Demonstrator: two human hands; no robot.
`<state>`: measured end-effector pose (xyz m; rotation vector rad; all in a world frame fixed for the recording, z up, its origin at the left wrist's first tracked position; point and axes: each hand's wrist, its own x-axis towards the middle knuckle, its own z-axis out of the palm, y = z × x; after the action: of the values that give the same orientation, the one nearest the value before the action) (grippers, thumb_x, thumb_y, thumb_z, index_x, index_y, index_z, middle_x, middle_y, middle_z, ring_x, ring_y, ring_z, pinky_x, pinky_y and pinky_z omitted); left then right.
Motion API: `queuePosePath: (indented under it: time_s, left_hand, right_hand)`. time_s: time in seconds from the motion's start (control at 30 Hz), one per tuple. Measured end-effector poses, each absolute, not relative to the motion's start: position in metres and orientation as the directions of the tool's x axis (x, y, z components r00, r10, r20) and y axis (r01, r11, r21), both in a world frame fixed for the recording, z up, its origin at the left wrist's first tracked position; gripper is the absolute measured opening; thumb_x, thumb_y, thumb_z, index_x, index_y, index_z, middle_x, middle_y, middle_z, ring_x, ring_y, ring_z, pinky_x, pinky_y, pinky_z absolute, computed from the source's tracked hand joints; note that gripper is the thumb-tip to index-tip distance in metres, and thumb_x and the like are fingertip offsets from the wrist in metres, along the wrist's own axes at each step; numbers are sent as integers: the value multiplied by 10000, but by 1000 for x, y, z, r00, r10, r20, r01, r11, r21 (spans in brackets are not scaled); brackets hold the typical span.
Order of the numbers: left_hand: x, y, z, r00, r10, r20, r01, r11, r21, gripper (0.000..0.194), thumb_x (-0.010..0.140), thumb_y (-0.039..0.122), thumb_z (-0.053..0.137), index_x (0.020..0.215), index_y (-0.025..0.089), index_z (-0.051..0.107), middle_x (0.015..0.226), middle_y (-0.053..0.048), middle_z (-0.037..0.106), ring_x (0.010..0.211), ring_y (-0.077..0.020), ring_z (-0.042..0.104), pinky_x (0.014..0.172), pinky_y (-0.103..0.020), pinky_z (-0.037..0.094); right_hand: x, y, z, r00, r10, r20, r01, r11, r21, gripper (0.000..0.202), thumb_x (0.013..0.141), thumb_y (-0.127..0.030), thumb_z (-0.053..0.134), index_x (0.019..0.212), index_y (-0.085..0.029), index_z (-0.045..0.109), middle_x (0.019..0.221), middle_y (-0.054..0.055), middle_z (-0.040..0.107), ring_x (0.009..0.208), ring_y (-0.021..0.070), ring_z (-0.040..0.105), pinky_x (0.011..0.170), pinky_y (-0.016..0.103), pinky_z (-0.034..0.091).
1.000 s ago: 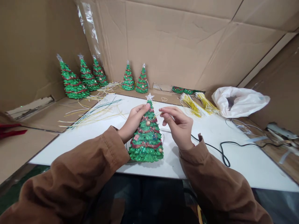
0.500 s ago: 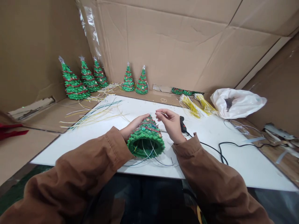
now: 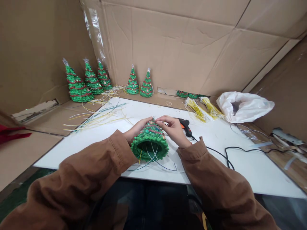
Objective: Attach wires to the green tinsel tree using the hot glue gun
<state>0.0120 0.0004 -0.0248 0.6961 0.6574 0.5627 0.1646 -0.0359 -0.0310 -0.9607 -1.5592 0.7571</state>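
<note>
Yellow wire pokes out further at 6 o'clock; my left hand grips tree, right hand's pinched, can't tell on what; yanking could snag it.

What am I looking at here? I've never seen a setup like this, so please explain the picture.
There is no machine: these are a person's bare hands, seen by a camera worn on the head, looking forward and down. The left hand holds a small green tree, tilted so its hollow base faces us, with thin wires coming out. The right hand is at the tree's tip; what its fingers pinch is too small to tell. On the white board lie a glue gun, loose strands and part of the yellow bundles. Behind stand five more trees, and a white bag sits at right.
</note>
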Motion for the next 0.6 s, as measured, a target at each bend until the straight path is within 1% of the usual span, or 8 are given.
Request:
queuePosePath:
  time_s: [0.03, 0.1, 0.2, 0.27, 0.37, 0.5, 0.6]
  left_hand:
    - [12, 1, -25, 665, 660, -349, -251, 637, 729, 336, 910, 311, 393, 729, 118, 599, 613, -73, 666, 526, -173, 627, 569, -281, 494]
    - [11, 2, -25, 674, 655, -342, -255, 640, 725, 351, 913, 322, 379, 725, 120, 596, 611, -74, 664, 528, -178, 626, 577, -290, 499]
    - [11, 2, -25, 660, 654, -370, -250, 655, 713, 368, 907, 348, 381, 702, 124, 587, 599, -82, 657, 524, -191, 624, 588, -313, 508]
    - [11, 1, -24, 636, 667, -387, -251, 654, 714, 358, 898, 354, 406, 680, 127, 576, 582, -80, 646, 506, -187, 615, 579, -311, 506]
    - [11, -1, -25, 607, 696, -384, -253, 627, 737, 345, 884, 361, 444, 657, 129, 560, 543, -59, 614, 473, -170, 592, 547, -291, 495]
    - [11, -2, -27, 596, 711, -373, -253, 607, 753, 336, 866, 379, 480, 661, 127, 566, 544, -59, 607, 471, -161, 585, 523, -270, 483]
    - [11, -2, -27, 602, 706, -374, -243, 608, 756, 342, 870, 378, 471, 662, 127, 572, 552, -60, 612, 471, -168, 589, 524, -281, 488]
  right_hand:
    - [165, -36, -30, -78, 893, 444, 188, 451, -873, 242, 753, -415, 654, 822, -190, 713, 806, 37, 642, 781, 146, 585, 673, 270, 463]
    - [164, -37, -29, -57, 918, 393, 148, 397, -906, 295, 768, -454, 624, 875, -190, 699, 749, 16, 613, 660, 115, 547, 590, 250, 447]
    - [163, -38, -29, 13, 931, 364, 50, 363, -930, 337, 780, -492, 590, 867, -179, 680, 661, -12, 556, 532, 84, 480, 506, 237, 420]
    - [161, -38, -31, 73, 925, 374, 37, 372, -928, 335, 771, -493, 598, 835, -174, 679, 657, -13, 545, 510, 78, 473, 490, 239, 422]
    - [159, -39, -34, 110, 914, 389, 85, 382, -920, 316, 743, -467, 634, 826, -166, 684, 689, -3, 574, 495, 72, 469, 466, 236, 421]
    - [158, -40, -37, 126, 919, 372, 91, 363, -927, 341, 687, -429, 693, 900, -165, 661, 611, -30, 568, 474, 74, 477, 434, 211, 399]
    - [160, -40, -38, 129, 915, 383, 100, 372, -923, 289, 699, -421, 691, 819, -161, 651, 624, -14, 596, 500, 88, 511, 462, 222, 422]
